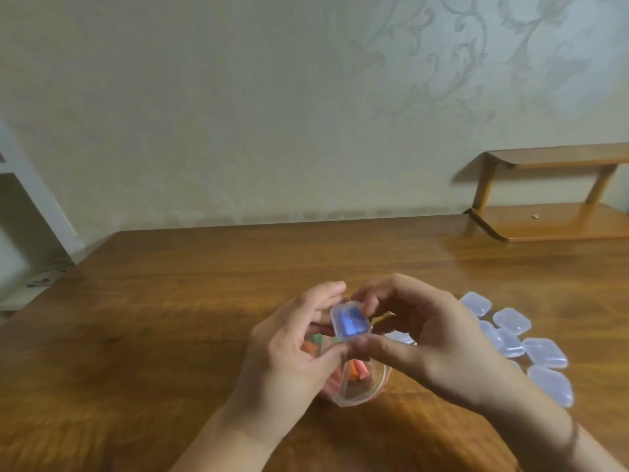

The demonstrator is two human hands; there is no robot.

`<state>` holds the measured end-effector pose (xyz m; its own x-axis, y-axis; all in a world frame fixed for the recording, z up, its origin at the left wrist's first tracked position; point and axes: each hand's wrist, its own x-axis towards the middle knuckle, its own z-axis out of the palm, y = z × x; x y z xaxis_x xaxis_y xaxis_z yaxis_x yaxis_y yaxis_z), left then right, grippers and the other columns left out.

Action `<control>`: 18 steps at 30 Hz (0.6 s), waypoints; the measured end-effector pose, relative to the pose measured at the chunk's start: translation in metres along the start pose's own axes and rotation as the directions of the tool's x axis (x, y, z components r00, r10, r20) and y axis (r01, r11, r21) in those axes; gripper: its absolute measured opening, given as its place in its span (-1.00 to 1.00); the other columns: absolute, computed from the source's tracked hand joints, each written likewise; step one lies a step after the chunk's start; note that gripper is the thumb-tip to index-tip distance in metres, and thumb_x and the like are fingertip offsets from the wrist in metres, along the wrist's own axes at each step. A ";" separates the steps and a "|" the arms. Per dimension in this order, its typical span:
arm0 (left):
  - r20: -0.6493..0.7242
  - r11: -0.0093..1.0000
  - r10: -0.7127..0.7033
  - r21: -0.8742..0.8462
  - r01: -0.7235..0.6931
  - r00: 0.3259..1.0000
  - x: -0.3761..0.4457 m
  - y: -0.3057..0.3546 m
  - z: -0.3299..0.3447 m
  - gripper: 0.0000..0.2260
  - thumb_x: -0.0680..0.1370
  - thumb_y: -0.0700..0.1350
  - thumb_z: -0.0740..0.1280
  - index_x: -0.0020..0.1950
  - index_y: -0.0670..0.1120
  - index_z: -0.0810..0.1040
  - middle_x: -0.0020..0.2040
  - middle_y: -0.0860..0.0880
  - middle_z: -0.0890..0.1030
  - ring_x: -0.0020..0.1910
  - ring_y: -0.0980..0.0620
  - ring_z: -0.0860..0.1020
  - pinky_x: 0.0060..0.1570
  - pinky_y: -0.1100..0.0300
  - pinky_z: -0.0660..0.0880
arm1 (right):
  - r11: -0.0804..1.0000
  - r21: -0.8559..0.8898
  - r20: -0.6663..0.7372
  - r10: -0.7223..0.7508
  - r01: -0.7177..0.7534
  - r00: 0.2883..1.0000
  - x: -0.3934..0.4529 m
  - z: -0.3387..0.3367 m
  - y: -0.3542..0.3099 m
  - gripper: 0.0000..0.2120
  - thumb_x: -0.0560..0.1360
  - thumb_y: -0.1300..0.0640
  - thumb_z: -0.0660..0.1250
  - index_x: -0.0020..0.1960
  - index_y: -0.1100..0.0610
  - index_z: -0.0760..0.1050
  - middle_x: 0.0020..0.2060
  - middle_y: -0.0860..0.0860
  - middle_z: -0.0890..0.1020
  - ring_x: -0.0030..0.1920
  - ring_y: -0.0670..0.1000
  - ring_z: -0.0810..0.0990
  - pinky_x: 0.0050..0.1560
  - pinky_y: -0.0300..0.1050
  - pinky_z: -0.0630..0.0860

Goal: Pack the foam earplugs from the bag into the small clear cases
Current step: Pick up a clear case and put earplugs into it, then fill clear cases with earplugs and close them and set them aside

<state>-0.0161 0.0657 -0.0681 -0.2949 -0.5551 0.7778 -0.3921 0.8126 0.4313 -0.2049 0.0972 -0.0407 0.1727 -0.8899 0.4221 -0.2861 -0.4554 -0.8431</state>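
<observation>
Holding a small clear case (350,320) between both hands above the wooden table (170,318), we pinch it with the left hand (292,345) from the near-left side and the right hand (425,335) from the right, thumbs and fingertips curled round its edges. Blue foam earplugs (349,320) show through its rounded, translucent lid. Whether the lid is fully snapped down, we cannot tell.

Directly beneath our hands lies the clear plastic bag (360,386), crinkled and glossy, with orange and pinkish earplugs (357,369) inside; our palms cover most of it. To the right, a cluster of more clear cases (531,338) rests on the table, each a rounded square of frosted plastic, and our right wrist hides several of them. At the far right corner stands a small two-tier wooden shelf (551,195), cut off by the frame edge. Pale patterned wallpaper (442,80) fills the background. Motion blur softens the fingers and everything on the left.
</observation>
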 end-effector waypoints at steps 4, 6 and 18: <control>-0.014 0.978 0.174 0.123 -0.171 0.985 0.005 0.005 0.005 -0.52 0.40 -0.05 0.48 0.26 -0.13 0.46 0.11 0.06 0.55 0.15 0.21 0.54 0.09 0.39 0.53 | 0.989 -0.136 -0.030 -0.055 0.051 0.998 -0.002 0.003 -0.005 -0.71 0.31 0.10 0.59 -0.11 0.10 0.52 -0.08 -0.03 0.59 -0.04 0.04 0.61 -0.13 -0.08 0.63; -0.013 0.964 0.238 0.124 -0.235 0.971 0.008 0.012 0.012 -0.57 0.46 -0.07 0.46 0.27 -0.16 0.45 0.11 0.06 0.52 0.18 0.26 0.48 0.17 0.45 0.45 | 0.966 -0.253 -0.127 -0.084 0.049 0.988 -0.004 0.004 -0.006 -0.73 0.30 0.07 0.58 -0.15 0.06 0.51 -0.13 -0.08 0.55 -0.09 -0.01 0.59 -0.15 -0.14 0.60; 0.417 0.955 -0.295 0.142 0.259 0.860 0.045 0.088 0.135 -0.26 0.55 0.04 0.39 0.57 0.20 -0.01 0.54 0.19 0.22 0.48 0.12 0.27 0.32 0.22 0.34 | 0.706 -0.578 -0.503 0.086 -0.409 0.860 -0.042 -0.125 0.044 -0.73 0.39 0.08 0.52 0.02 -0.02 0.50 -0.04 -0.12 0.57 -0.12 -0.14 0.55 -0.15 -0.34 0.53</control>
<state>-0.1816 0.0878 -0.0571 -0.5014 -0.7909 0.3509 -0.5748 0.6076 0.5481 -0.3428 0.1118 -0.0540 -0.3502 -0.8170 0.4582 -0.8176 0.0279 -0.5751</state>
